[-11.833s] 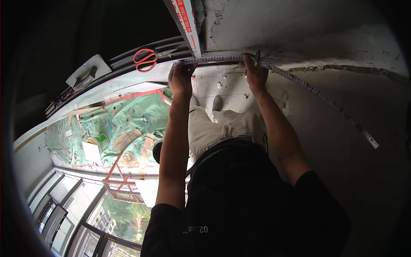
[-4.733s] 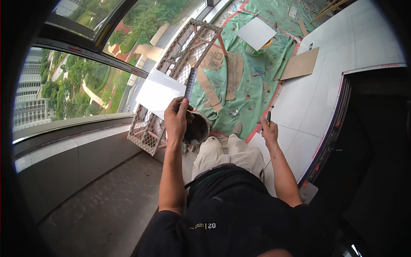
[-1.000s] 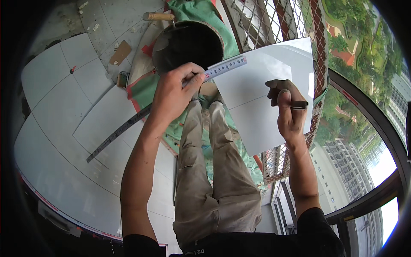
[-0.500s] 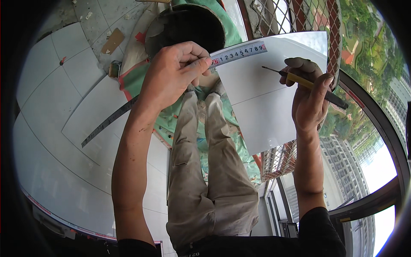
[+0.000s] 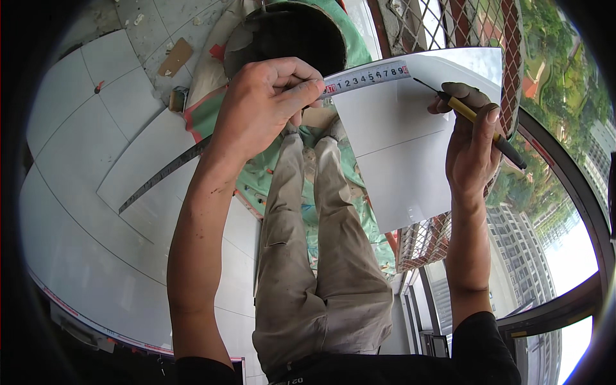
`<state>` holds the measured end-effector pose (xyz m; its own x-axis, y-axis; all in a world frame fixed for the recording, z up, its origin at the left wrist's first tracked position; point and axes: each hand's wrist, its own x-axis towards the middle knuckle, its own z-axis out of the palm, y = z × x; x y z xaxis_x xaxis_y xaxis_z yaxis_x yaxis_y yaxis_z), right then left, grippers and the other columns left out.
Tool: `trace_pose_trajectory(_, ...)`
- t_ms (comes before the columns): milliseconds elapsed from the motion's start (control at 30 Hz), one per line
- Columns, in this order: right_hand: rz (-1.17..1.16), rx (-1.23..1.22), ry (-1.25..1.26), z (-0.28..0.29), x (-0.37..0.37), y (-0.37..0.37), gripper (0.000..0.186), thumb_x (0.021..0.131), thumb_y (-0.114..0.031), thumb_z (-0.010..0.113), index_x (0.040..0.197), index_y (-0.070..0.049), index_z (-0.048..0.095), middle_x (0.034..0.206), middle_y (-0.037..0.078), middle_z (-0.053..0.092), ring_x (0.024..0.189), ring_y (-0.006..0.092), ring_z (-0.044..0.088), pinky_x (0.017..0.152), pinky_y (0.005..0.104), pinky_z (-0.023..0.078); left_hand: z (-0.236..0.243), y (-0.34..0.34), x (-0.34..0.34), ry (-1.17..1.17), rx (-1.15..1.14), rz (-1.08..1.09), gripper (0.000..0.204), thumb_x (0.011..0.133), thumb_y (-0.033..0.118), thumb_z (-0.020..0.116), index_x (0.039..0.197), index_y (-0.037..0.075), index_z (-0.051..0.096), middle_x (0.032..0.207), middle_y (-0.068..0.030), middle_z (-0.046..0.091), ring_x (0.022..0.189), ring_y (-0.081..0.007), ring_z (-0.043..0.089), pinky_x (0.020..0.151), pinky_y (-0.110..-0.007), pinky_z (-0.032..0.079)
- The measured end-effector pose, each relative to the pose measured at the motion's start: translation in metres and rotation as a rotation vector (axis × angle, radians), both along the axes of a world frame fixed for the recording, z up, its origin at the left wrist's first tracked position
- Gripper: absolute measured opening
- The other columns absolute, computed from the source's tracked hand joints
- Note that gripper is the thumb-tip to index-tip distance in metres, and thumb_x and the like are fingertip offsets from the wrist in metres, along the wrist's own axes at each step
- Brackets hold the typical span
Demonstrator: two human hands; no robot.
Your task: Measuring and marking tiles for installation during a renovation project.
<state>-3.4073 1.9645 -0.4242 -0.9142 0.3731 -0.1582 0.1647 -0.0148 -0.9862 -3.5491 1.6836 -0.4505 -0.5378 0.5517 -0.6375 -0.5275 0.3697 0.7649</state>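
My left hand [image 5: 273, 106] pinches a long metal ruler [image 5: 369, 78] between thumb and fingers. The ruler's numbered end lies along the far edge of a glossy white tile [image 5: 404, 179] that has a thin line across it. Its other end runs out under my left forearm, over the white tiles at the left. In my right hand [image 5: 471, 138] is a slim yellow and black pen-like tool [image 5: 463, 109], its thin dark tip pointing left, near the ruler's end. I cannot tell whether that tip touches the tile.
A dark round bucket [image 5: 289, 38] stands beyond my left hand on green sheeting [image 5: 350, 173]. Large white tiles [image 5: 83, 173] lie at the left, with a cardboard scrap [image 5: 175, 58] farther off. Metal mesh [image 5: 471, 32] and a window [image 5: 552, 192] border the right side.
The tool in my right hand has tilted slightly, and its tip now sits closer to the ruler's end. The whole scene has shifted a little to the right in view.
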Motion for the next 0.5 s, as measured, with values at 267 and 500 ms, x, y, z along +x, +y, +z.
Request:
trace_pose_trajectory(267,-0.034,0.078,-0.149,0.012,-0.005,-0.006,0.03,0.108,-0.018,0.073,0.127,0.006,0.071,0.107,0.013,0.077,0.099,0.019,0.073,0.094,0.0311,0.055,0.0,0.0,-0.001,-0.044,0.012,0.045,0.024,0.105,0.019,0.076,0.114,-0.003,0.078,0.093,-0.01,0.078,0.066,-0.0069,0.06,0.06,-0.023,0.045)
trace_pose_trajectory(500,-0.069,0.181,-0.101,0.0,-0.006,-0.014,0.025,0.104,-0.006,0.077,0.125,0.005,0.071,0.108,0.01,0.077,0.102,0.0162,0.073,0.094,0.0292,0.056,0.004,-0.001,-0.006,0.001,-0.067,-0.011,0.025,0.104,0.022,0.076,0.114,-0.001,0.079,0.091,-0.0065,0.079,0.064,-0.0039,0.061,0.049,-0.021,0.035)
